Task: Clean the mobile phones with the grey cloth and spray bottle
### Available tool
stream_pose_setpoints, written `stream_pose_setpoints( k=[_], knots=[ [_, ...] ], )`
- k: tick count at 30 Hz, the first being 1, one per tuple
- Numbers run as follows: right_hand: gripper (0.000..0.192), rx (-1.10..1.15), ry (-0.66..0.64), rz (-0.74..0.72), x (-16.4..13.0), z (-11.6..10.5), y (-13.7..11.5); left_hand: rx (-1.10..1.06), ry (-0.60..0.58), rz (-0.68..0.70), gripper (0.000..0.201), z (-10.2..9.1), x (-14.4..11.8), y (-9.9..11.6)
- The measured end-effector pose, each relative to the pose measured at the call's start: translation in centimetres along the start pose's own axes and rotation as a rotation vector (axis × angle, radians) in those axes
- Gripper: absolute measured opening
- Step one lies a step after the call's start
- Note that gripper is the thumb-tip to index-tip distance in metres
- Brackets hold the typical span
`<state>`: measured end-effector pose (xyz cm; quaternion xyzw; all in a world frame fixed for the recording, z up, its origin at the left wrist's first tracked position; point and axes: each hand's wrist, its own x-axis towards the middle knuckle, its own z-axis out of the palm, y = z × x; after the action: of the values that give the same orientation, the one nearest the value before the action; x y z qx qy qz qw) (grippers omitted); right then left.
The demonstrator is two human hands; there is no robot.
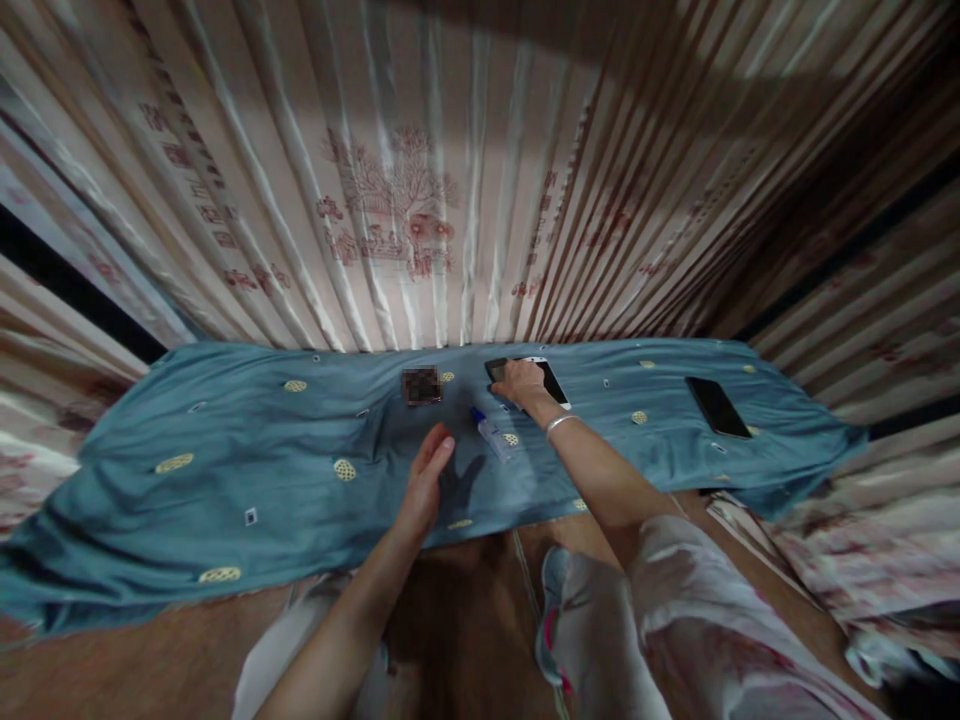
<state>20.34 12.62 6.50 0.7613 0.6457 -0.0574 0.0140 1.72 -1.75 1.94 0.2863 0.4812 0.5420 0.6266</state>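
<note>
on the cloth-covered desk (pixel 285 450), near its far edge, a dark flat object (pixel 495 367) is touched by the fingers of the right hand (pixel 523 380). by this same hand a white-framed phone (pixel 557 384) is partly covered, so its full outline is not shown. the fingers are laid from above, probably because only the edges of such a flat thing can be taken; whether the grip is closed firmly or only rested, it cannot be told. the left hand (pixel 426 480) is held above the near part of the cloth with nothing in it, its grip released, perhaps so that the things are not disturbed. between the two hands a clear bottle with a blue cap (pixel 493 436) is laid on its side. farther left a small dark item (pixel 422 385), blurred by blocks, is placed, and well apart at right a black phone (pixel 718 407); by this spacing each may be reached separately.
</note>
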Motion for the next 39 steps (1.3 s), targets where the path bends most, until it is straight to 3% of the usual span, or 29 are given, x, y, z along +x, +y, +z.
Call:
stream_pose_setpoints(
  k=[10,19,26,32,39],
  knots=[
    [0.035,-0.130,-0.049,-0.105,-0.7,-0.8,-1.7,-0.051,0.004,-0.013,0.036,0.0,-0.4,0.5],
    [0.052,-0.055,-0.025,-0.209,-1.0,-1.9,-6.1,-0.073,0.000,-0.016,0.044,-0.6,-0.4,0.6],
    [0.069,0.062,-0.080,-0.188,-2.6,0.2,-8.5,-0.115,0.053,-0.108,0.046,-0.8,-0.6,1.1],
    [0.091,0.162,0.022,-0.205,-3.1,3.0,-11.3,-0.201,0.080,-0.204,0.045,-1.0,-0.8,1.4],
    [0.081,0.132,0.042,-0.211,-3.1,3.9,-13.1,-0.229,0.114,-0.204,0.042,-1.1,-0.9,2.2]
  ],
)
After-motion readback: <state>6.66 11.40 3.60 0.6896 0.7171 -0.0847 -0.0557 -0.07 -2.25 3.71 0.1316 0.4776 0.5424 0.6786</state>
